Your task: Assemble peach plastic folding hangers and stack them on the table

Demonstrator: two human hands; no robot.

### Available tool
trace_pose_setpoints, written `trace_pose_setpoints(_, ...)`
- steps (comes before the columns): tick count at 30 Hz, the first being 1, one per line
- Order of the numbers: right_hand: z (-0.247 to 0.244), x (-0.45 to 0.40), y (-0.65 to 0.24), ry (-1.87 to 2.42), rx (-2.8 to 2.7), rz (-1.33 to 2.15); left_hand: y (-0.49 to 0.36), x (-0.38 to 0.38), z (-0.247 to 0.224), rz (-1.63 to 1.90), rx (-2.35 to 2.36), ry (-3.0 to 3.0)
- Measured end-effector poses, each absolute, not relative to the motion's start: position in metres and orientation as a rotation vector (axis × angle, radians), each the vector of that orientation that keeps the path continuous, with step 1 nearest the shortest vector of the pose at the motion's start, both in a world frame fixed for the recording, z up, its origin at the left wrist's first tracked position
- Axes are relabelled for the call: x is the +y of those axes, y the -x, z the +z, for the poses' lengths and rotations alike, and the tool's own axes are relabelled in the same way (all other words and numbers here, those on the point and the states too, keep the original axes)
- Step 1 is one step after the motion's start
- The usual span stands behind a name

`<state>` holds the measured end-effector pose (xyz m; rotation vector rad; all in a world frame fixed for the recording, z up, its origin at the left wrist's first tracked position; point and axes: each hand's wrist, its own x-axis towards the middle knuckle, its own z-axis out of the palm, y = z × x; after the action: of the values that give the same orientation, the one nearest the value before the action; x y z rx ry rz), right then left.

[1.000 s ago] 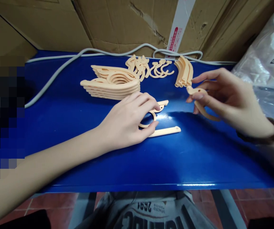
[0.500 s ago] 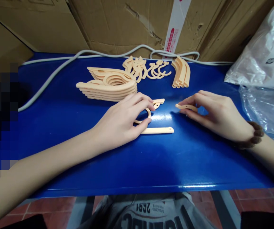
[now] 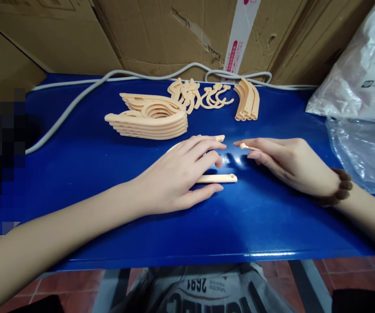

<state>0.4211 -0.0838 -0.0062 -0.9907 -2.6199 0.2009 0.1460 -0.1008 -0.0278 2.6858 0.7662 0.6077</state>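
Note:
My left hand (image 3: 180, 174) lies over a beige plastic piece (image 3: 218, 178) on the blue table, its fingers apart and the palm hiding most of the piece. Between the thumb and fingers of my right hand (image 3: 288, 161) is a small beige part (image 3: 244, 146), its tip pointing left toward my left hand. Behind my left hand is a stack of beige curved frames (image 3: 148, 124). Farther back lie several small wavy pieces (image 3: 185, 93), several hook-shaped pieces (image 3: 216, 98) and a bundle of curved bars (image 3: 247, 102).
A white cable (image 3: 76, 98) runs along the back of the blue table (image 3: 255, 234), before cardboard boxes (image 3: 154, 39). Clear plastic bags (image 3: 356, 74) lie at the right. A printed grey sack (image 3: 203, 289) shows below the front edge.
My left hand has let go of the ring-shaped part and spread its fingers, shifting slightly right and down. My right hand has turned, with the small part still in its fingers.

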Motion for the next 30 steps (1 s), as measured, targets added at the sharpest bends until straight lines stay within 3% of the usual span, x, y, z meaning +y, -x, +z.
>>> trace_pose_setpoints(10,-0.007,-0.092,-0.413,0.989,-2.699,0.092,-0.147,-0.099,-0.030,0.449,0.753,-2.755)
trace_pose_setpoints(21,-0.005,-0.094,-0.413,0.980,-2.690,-0.006,-0.148,-0.099,-0.032,0.557,0.828,-2.634)
trace_pose_setpoints(30,-0.003,-0.097,-0.411,1.007,-2.686,0.146,-0.147,-0.098,-0.031,0.617,0.828,-2.608)
